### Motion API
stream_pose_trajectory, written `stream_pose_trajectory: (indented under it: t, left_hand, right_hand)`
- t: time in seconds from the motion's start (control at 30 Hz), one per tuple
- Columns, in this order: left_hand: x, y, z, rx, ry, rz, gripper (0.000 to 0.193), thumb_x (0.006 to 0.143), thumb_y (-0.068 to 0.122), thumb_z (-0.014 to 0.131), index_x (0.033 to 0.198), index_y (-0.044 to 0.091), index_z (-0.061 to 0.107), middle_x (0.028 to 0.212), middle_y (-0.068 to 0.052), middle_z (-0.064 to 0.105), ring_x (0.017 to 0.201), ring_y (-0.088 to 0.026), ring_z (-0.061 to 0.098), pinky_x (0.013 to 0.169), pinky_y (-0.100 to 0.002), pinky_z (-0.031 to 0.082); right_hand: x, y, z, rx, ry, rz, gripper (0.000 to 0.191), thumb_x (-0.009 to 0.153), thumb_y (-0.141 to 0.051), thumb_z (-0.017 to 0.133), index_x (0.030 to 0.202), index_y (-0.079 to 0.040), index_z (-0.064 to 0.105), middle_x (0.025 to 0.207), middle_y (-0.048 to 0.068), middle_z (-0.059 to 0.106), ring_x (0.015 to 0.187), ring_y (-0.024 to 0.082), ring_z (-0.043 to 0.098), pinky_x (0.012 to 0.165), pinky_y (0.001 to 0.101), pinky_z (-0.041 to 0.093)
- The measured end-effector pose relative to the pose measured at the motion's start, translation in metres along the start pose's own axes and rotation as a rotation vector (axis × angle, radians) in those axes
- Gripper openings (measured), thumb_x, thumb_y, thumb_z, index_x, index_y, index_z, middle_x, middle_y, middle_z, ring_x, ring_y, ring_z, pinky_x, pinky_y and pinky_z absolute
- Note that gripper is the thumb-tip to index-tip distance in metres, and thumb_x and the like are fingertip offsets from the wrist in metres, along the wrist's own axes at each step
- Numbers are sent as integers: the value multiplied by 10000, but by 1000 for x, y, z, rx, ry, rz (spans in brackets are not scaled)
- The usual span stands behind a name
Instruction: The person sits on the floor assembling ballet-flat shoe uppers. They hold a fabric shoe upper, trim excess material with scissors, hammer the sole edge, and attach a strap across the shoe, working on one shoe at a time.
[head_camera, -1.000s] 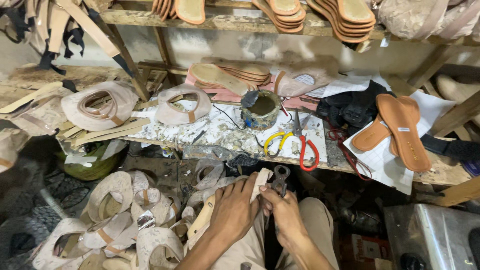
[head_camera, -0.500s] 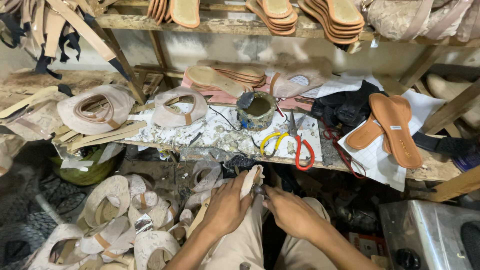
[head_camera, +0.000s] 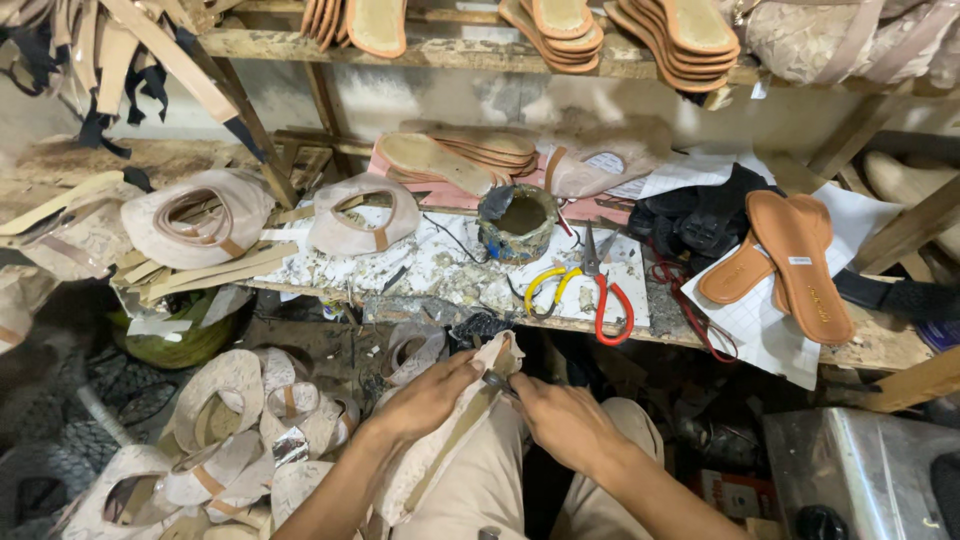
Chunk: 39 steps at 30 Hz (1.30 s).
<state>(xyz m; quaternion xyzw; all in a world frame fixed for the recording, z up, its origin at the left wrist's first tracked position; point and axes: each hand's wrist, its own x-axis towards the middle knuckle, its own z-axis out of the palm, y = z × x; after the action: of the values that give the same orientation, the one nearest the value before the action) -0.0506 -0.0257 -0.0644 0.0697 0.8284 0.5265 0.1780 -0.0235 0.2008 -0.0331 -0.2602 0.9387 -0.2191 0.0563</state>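
Both hands clamp one pale shoe upper (head_camera: 455, 440) — left hand (head_camera: 430, 398), right hand (head_camera: 562, 420) (a small dark tool (head_camera: 495, 381) pinched too) — near the workbench (head_camera: 440, 270).

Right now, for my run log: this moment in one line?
left hand: holds sandal upper | right hand: small tool at its edge | scissors: on bench

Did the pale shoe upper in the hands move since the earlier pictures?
Yes. The pale shoe upper now sits closer under the edge of the workbench, nearer the red-handled scissors than before.
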Motion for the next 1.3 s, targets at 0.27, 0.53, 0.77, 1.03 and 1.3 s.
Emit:
stream_pose_trajectory:
  t: [0.27,0.53,0.77,1.03,1.3]
  left_hand:
    - [-25,30,23,414,85,38,574,1023,351,406,1523,74,358,1419,-210,556,1341,-379,502,1099,-526,344]
    - [-22,30,24,447,90,74,586,1041,336,397,1538,39,302,1448,-238,498,1355,-398,471,1114,-526,337]
    - [-2,1,-7,-359,-73,-88,648,986,399,528,1527,53,444,1510,-122,560,1376,-220,511,1131,-316,367]
    - [-16,14,0,47,36,-32,587,992,393,536,1471,54,500,1397,-167,625,1325,-287,567,1095,-348,412]
    - [-31,24,29,377,210,247,510,1035,266,459,1445,-30,395,1348,-323,550,1230,-484,545,1012,-513,438]
  right_hand:
    - [-12,9,-4,-103,100,-70,288,841,-25,537,1124,19,563,1022,251,688,933,463,669,769,531,530]
    - [7,13,-16,-31,-151,25,200,919,-96,545,1073,19,602,971,260,700,954,468,662,804,547,505]
    - [5,-13,11,164,18,126,280,1009,-225,506,1197,-22,549,914,256,705,878,459,672,753,550,510]
    - [-7,-12,7,-380,31,-4,212,920,-75,499,1101,-2,580,967,202,686,924,406,682,713,512,548]
    - [1,-4,-9,7,-32,-62,297,817,17,516,1095,55,613,1029,265,691,994,447,674,834,520,544]
